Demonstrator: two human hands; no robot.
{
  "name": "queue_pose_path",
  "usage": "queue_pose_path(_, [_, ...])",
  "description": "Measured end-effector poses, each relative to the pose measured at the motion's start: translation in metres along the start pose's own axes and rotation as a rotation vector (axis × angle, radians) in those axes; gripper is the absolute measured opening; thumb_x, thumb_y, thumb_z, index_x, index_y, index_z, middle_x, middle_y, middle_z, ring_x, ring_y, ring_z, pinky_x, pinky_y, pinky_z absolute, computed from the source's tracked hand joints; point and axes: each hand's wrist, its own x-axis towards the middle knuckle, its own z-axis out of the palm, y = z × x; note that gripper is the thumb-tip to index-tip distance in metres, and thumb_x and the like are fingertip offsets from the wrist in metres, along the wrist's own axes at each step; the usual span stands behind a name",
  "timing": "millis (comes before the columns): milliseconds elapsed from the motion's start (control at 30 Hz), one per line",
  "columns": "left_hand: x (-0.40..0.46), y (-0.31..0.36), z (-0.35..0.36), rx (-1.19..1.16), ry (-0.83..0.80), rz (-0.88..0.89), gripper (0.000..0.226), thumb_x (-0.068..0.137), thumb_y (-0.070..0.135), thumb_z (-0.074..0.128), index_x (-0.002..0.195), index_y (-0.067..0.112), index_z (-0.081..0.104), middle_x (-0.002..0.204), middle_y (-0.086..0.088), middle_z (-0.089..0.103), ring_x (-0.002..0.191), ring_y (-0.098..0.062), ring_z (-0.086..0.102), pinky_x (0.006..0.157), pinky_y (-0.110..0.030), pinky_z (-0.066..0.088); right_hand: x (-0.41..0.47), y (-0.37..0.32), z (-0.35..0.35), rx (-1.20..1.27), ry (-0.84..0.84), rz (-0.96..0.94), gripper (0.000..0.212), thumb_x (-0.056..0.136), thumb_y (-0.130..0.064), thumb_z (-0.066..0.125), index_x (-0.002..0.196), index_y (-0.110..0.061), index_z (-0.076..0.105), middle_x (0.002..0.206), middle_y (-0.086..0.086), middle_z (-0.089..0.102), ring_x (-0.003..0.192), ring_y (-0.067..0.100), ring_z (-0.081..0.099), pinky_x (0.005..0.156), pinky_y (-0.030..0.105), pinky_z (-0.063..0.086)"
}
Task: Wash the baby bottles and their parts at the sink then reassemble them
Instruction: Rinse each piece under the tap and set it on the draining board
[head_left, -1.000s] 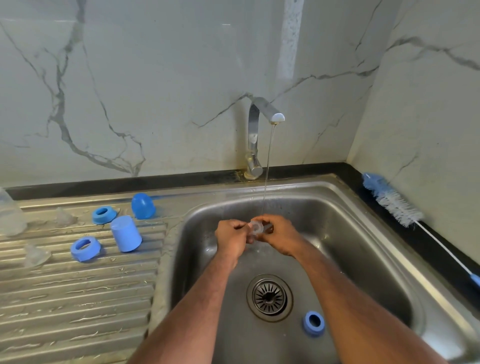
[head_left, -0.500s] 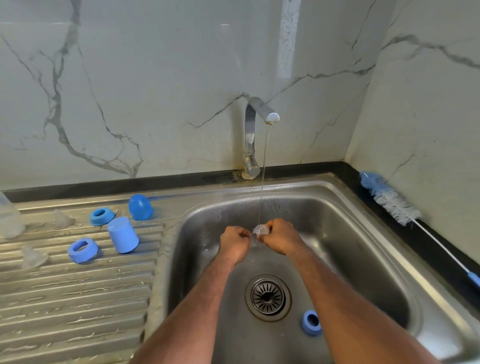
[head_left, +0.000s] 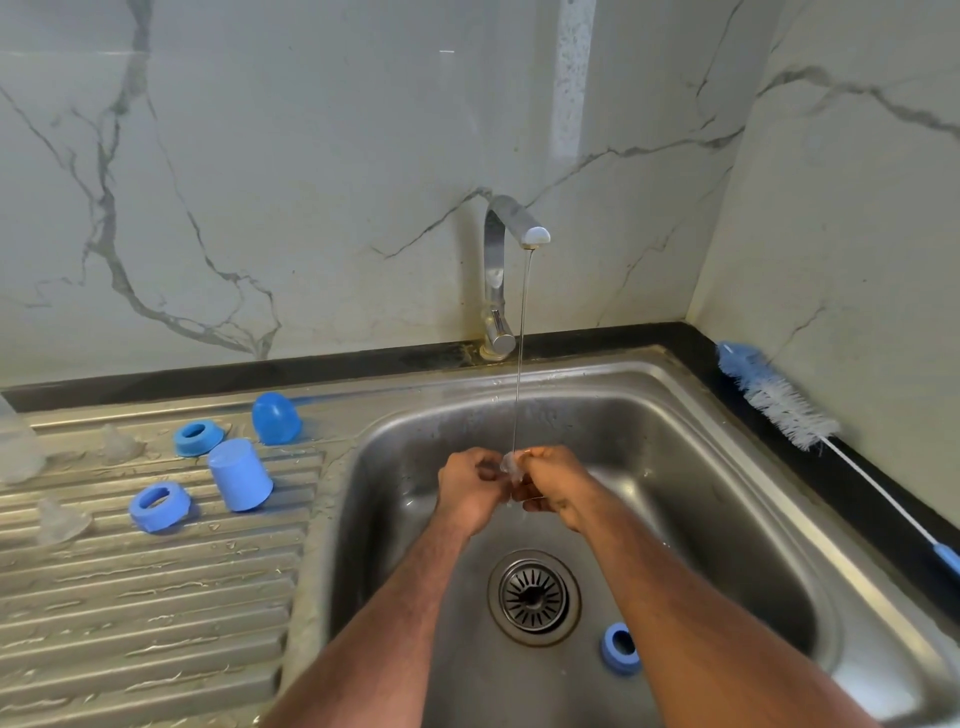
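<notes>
While a thin stream falls from the tap, both hands meet over the sink, the left hand and right hand each curled and pinching a small clear teat between them under the water. One blue ring lies in the basin near the drain. Left on the draining board sit two more rings, two blue caps and clear teats; a bottle brush lies on the worktop at right.
</notes>
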Motion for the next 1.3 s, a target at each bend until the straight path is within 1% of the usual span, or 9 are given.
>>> queue_pose_path(133, [-0.002, 0.002, 0.002, -0.069, 0.003, 0.043, 0.025, 0.082, 0.016, 0.082, 0.105, 0.013, 0.073, 0.092, -0.004, 0.076, 0.083, -0.019, 0.074, 0.061, -0.028, 0.058, 0.005, 0.005, 0.001, 0.088, 0.107, -0.010, 0.018, 0.096, -0.015, 0.062, 0.083, -0.007, 0.071, 0.071, 0.009, 0.069, 0.061, 0.020, 0.066, 0.057, 0.029, 0.055])
queue_pose_path(400, [-0.006, 0.006, 0.003, -0.090, 0.024, 0.091, 0.009, 0.085, 0.003, 0.075, 0.079, 0.009, 0.077, 0.071, -0.007, 0.075, 0.064, -0.019, 0.073, 0.057, -0.024, 0.056, -0.001, 0.004, 0.000, -0.099, 0.131, -0.093, 0.033, 0.092, -0.042, 0.071, 0.082, -0.010, 0.073, 0.074, 0.010, 0.076, 0.058, 0.018, 0.067, 0.052, 0.027, 0.050])
queue_pose_path(500, [-0.004, 0.006, 0.004, -0.229, 0.002, -0.006, 0.014, 0.091, -0.001, 0.066, 0.085, 0.007, 0.076, 0.076, -0.014, 0.075, 0.065, -0.022, 0.072, 0.057, -0.027, 0.055, -0.005, -0.002, -0.003, -0.110, 0.021, -0.111, 0.015, 0.096, -0.038, 0.065, 0.096, -0.026, 0.074, 0.091, 0.000, 0.076, 0.074, 0.016, 0.069, 0.060, 0.030, 0.051])
queue_pose_path(633, [-0.005, 0.010, 0.000, -0.344, 0.021, -0.060, 0.018, 0.098, 0.007, 0.061, 0.087, -0.001, 0.074, 0.074, -0.018, 0.074, 0.060, -0.020, 0.068, 0.051, -0.023, 0.051, -0.004, -0.007, -0.005, 0.079, -0.192, -0.163, 0.018, 0.100, -0.020, 0.062, 0.115, -0.019, 0.072, 0.088, 0.005, 0.075, 0.065, 0.012, 0.066, 0.058, 0.028, 0.047])
queue_pose_path(733, [-0.006, 0.012, -0.001, -0.341, 0.020, -0.047, 0.021, 0.098, 0.007, 0.061, 0.087, -0.005, 0.073, 0.071, -0.018, 0.073, 0.056, -0.019, 0.068, 0.048, -0.022, 0.049, -0.001, -0.005, -0.001, -0.098, -0.051, -0.272, 0.020, 0.104, -0.021, 0.054, 0.111, -0.019, 0.072, 0.088, 0.003, 0.073, 0.067, 0.011, 0.064, 0.054, 0.025, 0.046])
queue_pose_path(833, [-0.004, 0.011, 0.004, -0.169, 0.024, 0.054, 0.020, 0.094, 0.003, 0.064, 0.077, -0.003, 0.073, 0.067, -0.018, 0.072, 0.057, -0.024, 0.072, 0.052, -0.031, 0.057, 0.005, 0.004, 0.007, -0.395, 0.138, -0.346, 0.033, 0.104, -0.021, 0.046, 0.085, -0.015, 0.072, 0.072, 0.003, 0.071, 0.063, 0.015, 0.067, 0.056, 0.026, 0.054])
queue_pose_path(1000, [-0.006, 0.015, 0.009, -0.043, 0.004, 0.172, 0.022, 0.088, -0.006, 0.061, 0.069, -0.002, 0.071, 0.062, -0.015, 0.070, 0.051, -0.014, 0.066, 0.051, -0.024, 0.052, 0.011, 0.008, 0.005, -0.260, 0.225, -0.300, 0.049, 0.104, -0.038, 0.051, 0.067, -0.010, 0.068, 0.057, 0.013, 0.069, 0.055, 0.027, 0.068, 0.063, 0.036, 0.057])
queue_pose_path(1167, [-0.001, 0.013, 0.004, -0.311, 0.102, -0.070, 0.023, 0.093, 0.004, 0.061, 0.075, -0.006, 0.071, 0.061, -0.017, 0.067, 0.050, -0.021, 0.060, 0.047, -0.027, 0.048, 0.001, 0.001, 0.005, 0.013, -0.159, -0.259, 0.025, 0.107, -0.018, 0.045, 0.109, -0.010, 0.069, 0.068, 0.007, 0.062, 0.057, 0.014, 0.053, 0.050, 0.026, 0.038])
queue_pose_path(1300, [0.001, 0.013, 0.003, -0.344, 0.080, -0.072, 0.021, 0.094, 0.003, 0.061, 0.079, -0.007, 0.071, 0.065, -0.020, 0.068, 0.052, -0.026, 0.064, 0.048, -0.029, 0.052, 0.006, 0.005, 0.014, -0.077, -0.059, -0.293, 0.030, 0.108, -0.020, 0.040, 0.103, -0.017, 0.070, 0.065, 0.002, 0.063, 0.056, 0.013, 0.055, 0.048, 0.025, 0.041])
